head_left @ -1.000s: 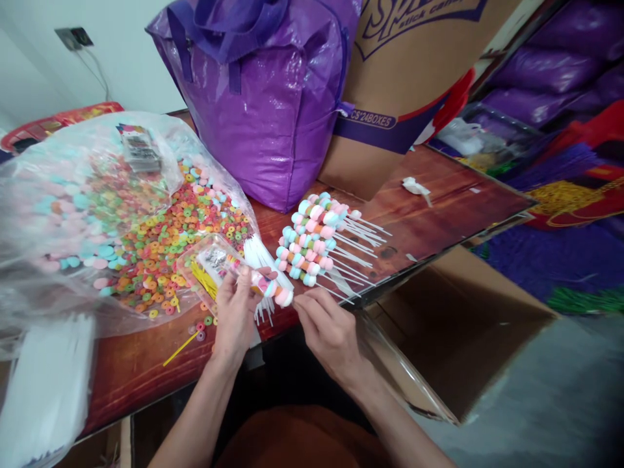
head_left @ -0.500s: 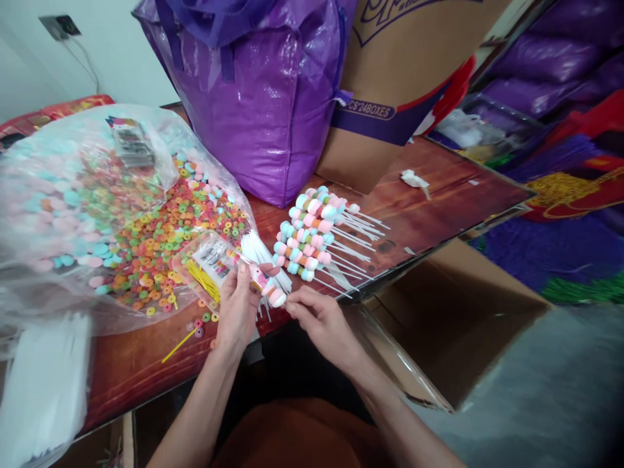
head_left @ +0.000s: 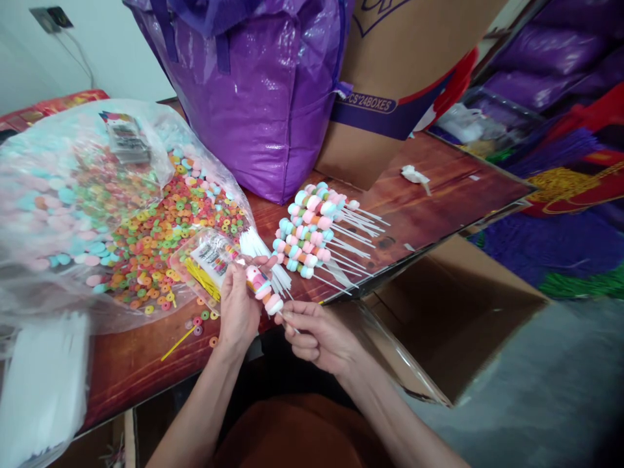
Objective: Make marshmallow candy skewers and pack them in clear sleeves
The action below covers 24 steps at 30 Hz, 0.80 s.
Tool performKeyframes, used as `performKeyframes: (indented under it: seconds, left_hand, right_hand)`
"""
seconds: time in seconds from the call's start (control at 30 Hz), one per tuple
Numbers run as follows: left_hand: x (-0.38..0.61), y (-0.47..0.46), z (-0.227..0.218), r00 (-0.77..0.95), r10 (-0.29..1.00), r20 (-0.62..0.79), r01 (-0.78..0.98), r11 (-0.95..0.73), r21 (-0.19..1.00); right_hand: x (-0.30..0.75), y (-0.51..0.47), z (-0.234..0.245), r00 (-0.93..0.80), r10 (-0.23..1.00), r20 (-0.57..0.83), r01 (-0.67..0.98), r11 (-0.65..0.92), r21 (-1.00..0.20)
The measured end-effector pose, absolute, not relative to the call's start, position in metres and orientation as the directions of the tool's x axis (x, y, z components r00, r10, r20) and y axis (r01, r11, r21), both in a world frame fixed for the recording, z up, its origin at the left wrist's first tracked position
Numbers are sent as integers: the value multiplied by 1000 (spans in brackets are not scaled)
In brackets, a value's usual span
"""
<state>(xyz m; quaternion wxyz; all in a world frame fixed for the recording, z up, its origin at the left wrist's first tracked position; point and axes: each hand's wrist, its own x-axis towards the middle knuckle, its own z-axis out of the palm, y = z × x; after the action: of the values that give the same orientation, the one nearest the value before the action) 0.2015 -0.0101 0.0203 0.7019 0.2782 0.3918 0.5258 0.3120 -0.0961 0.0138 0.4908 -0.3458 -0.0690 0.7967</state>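
Note:
Between my hands is a candy skewer (head_left: pixel 273 303) of pink, white, blue and orange sweets, tilted with its stick toward the lower right. My left hand (head_left: pixel 240 305) is closed round the skewer's upper end, partly hiding it. The stick end is pinched between the thumb and fingers of my right hand (head_left: pixel 316 335). Just beyond lies a pile of finished candy skewers (head_left: pixel 307 227), their sticks pointing right. Loose white sticks (head_left: pixel 256 247) lie behind my left hand, beside a clear plastic box (head_left: pixel 202 260) holding yellow strips and a printed packet.
A large clear bag of ring sweets and marshmallows (head_left: pixel 160 253) spreads over the left of the table. Behind stand a purple bag (head_left: pixel 244 110) and a carton (head_left: pixel 375 97). An open cardboard box (head_left: pixel 468 318) is below the table's right edge. White sticks in plastic (head_left: pixel 43 383) lie front left.
My right hand has moved slightly down and left, its fingers curling more around the stick. The candy skewer has shifted a little lower, and more of its upper sweets show.

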Motion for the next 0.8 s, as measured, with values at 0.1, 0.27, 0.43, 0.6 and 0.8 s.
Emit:
performKeyframes:
  seconds: [0.1,0.27,0.43,0.6,0.8]
  left_hand:
    - [201,-12,21,148,957,-251,-492,292,820]
    - [197,-11,22,239,941,-240,-445,326,834]
    - [195,-7,23,261,927,-270,-442,364,820]
    - [196,-10,22,261,926,-273,-431,365,825]
    - [196,-13,20,273,909,-315,-417,407,813]
  right_hand:
    - [307,-95,8,-185,854,-487,-721,-455,-523]
    - [311,-92,7,254,939,-231,-225,-175,-959]
    - [327,-95,19,238,927,289,525,128,-841]
    - [323,-98,14,188,885,425,800,113,-589]
    - [316,-95,7,94,870,483,908,124,-399]
